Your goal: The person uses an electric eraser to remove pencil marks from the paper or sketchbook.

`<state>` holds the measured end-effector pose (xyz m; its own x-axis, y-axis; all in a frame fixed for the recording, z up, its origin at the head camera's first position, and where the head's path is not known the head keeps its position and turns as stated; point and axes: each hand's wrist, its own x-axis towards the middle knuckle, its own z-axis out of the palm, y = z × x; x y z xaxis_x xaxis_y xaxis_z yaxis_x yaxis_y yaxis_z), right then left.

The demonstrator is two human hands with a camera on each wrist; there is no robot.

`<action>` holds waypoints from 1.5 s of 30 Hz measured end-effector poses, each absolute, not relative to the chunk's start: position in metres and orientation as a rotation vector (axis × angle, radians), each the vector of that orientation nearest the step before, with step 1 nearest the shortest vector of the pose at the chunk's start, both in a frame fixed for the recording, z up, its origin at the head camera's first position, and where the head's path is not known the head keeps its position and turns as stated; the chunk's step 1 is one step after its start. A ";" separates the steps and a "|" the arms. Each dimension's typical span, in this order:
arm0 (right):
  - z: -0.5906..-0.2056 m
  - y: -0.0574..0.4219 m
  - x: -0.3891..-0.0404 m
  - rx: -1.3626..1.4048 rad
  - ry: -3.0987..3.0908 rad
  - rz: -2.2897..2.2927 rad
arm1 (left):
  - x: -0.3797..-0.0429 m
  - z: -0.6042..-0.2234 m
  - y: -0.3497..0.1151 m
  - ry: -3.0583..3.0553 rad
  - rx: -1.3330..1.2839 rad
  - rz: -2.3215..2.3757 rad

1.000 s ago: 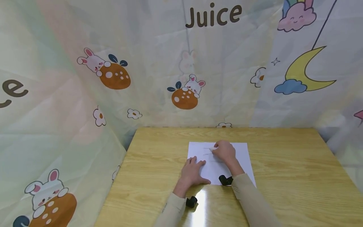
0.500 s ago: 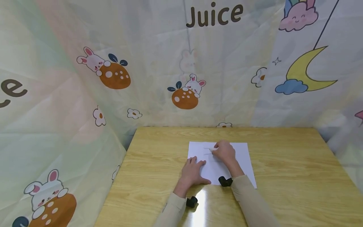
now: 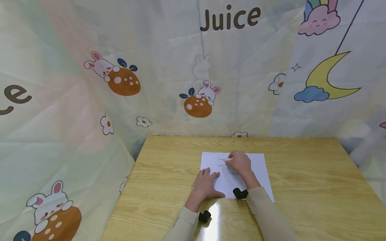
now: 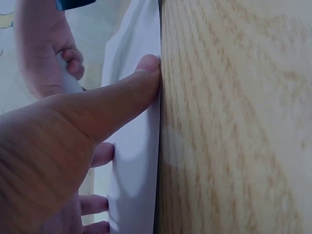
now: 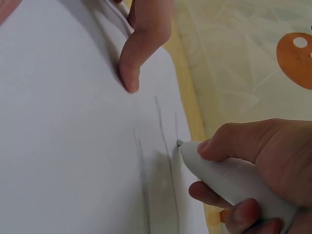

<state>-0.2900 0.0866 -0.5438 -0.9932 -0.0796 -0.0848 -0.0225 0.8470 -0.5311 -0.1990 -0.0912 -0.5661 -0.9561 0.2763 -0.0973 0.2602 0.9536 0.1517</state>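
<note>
A sheet of white paper (image 3: 256,167) lies on the wooden table. My left hand (image 3: 206,184) rests on its left part with fingers spread; the thumb (image 4: 122,100) presses near the front edge in the left wrist view. Higher on the sheet, my right hand (image 3: 240,163) grips a thick white pen-shaped tool (image 5: 226,178). Its small dark tip touches the paper near the far edge. Several thin grey lines (image 5: 168,158) run beside the tip; whether drawn or cut, I cannot tell. In the head view, the right hand hides most of the tool.
Wooden table surface (image 3: 307,180) extends on both sides of the sheet. A printed cloth (image 3: 163,67) with rabbits and a moon hangs behind and at the sides. Black wrist devices sit by the left cuff (image 3: 205,217) and right cuff (image 3: 240,193).
The head view has tilted slightly, so everything sits a little lower. Both hands keep nearly the same place on the paper; any movement of the tool tip is very small.
</note>
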 end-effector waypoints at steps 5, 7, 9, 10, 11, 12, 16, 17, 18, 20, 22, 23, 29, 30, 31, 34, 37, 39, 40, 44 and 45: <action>-0.545 0.087 -0.289 -0.063 2.918 -0.853 | -0.200 -0.570 -0.092 2.986 0.412 0.196; -0.546 0.086 -0.288 -0.044 2.913 -0.860 | -0.200 -0.570 -0.091 2.987 0.419 0.190; -0.546 0.086 -0.288 -0.043 2.915 -0.864 | -0.200 -0.571 -0.091 2.988 0.416 0.175; -0.545 0.086 -0.289 -0.045 2.915 -0.872 | -0.201 -0.571 -0.091 2.990 0.413 0.175; -0.546 0.086 -0.288 -0.051 2.921 -0.878 | -0.201 -0.571 -0.091 2.992 0.409 0.177; -0.545 0.085 -0.288 -0.053 2.922 -0.883 | -0.201 -0.571 -0.091 2.992 0.403 0.178; -0.545 0.085 -0.287 -0.047 2.919 -0.902 | -0.202 -0.569 -0.090 2.991 0.399 0.179; -0.545 0.084 -0.286 -0.049 2.927 -0.896 | -0.202 -0.570 -0.090 2.994 0.402 0.178; -0.545 0.084 -0.287 -0.048 2.931 -0.887 | -0.202 -0.570 -0.089 2.993 0.403 0.176; -0.546 0.083 -0.288 -0.059 2.941 -0.874 | -0.203 -0.569 -0.089 2.998 0.398 0.174; -0.547 0.082 -0.289 -0.065 2.941 -0.859 | -0.203 -0.570 -0.090 2.997 0.388 0.175; -0.546 0.082 -0.289 -0.060 2.933 -0.858 | -0.203 -0.570 -0.090 2.998 0.386 0.183; -0.547 0.082 -0.289 -0.051 2.922 -0.851 | -0.200 -0.568 -0.090 2.996 0.392 0.202; -0.547 0.082 -0.289 -0.057 2.930 -0.850 | -0.200 -0.567 -0.090 2.994 0.392 0.205; -0.547 0.082 -0.289 -0.060 2.933 -0.854 | -0.200 -0.567 -0.090 2.998 0.396 0.209; -0.546 0.083 -0.289 -0.037 2.923 -0.858 | -0.201 -0.566 -0.090 2.993 0.407 0.210; -0.545 0.084 -0.289 -0.033 2.927 -0.863 | -0.203 -0.566 -0.090 2.996 0.421 0.211; -0.543 0.084 -0.289 -0.053 2.943 -0.871 | -0.203 -0.566 -0.090 3.004 0.419 0.220; -0.543 0.083 -0.289 -0.056 2.948 -0.876 | -0.204 -0.565 -0.090 3.011 0.419 0.227; -0.543 0.083 -0.287 -0.037 2.925 -0.876 | -0.201 -0.566 -0.090 2.994 0.402 0.242; -0.543 0.083 -0.286 -0.025 2.919 -0.875 | -0.200 -0.566 -0.090 2.989 0.401 0.242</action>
